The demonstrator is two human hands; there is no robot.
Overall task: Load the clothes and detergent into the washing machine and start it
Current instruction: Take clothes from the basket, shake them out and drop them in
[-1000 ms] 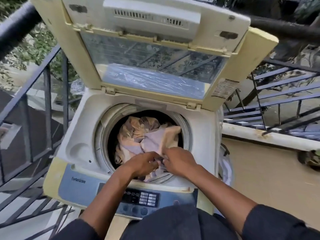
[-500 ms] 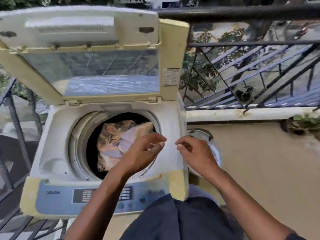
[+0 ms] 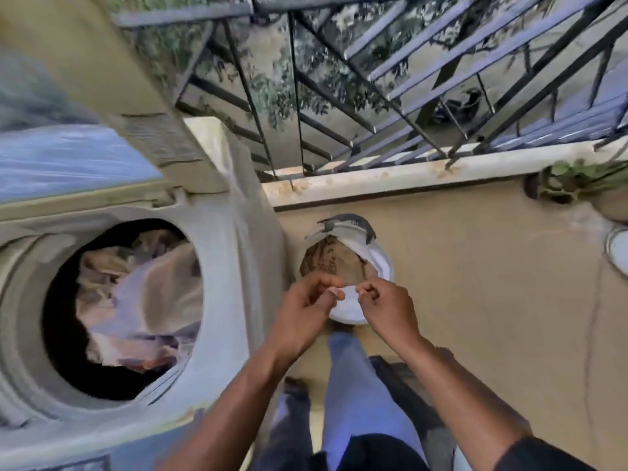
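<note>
The top-loading washing machine (image 3: 221, 300) fills the left, its lid (image 3: 102, 79) raised. Several beige and pale pink clothes (image 3: 142, 294) lie heaped in the dark drum. On the floor just right of the machine stands a white bucket (image 3: 350, 317) holding a brown patterned cloth (image 3: 326, 263) and a grey-and-white garment (image 3: 343, 222) draped over its far rim. My left hand (image 3: 302, 311) and my right hand (image 3: 387, 311) hover side by side over the bucket's near rim, fingers loosely curled, with nothing plainly held. No detergent is in view.
A dark metal railing (image 3: 407, 79) on a pale ledge (image 3: 407, 175) runs along the far side of the tan floor. A potted plant (image 3: 574, 178) and a white round object (image 3: 616, 249) sit at the right. My legs (image 3: 350, 385) stand beside the machine.
Both hands left the clothes in the drum and moved right and down to the bucket. My view swung right, so the machine now sits at the left.
</note>
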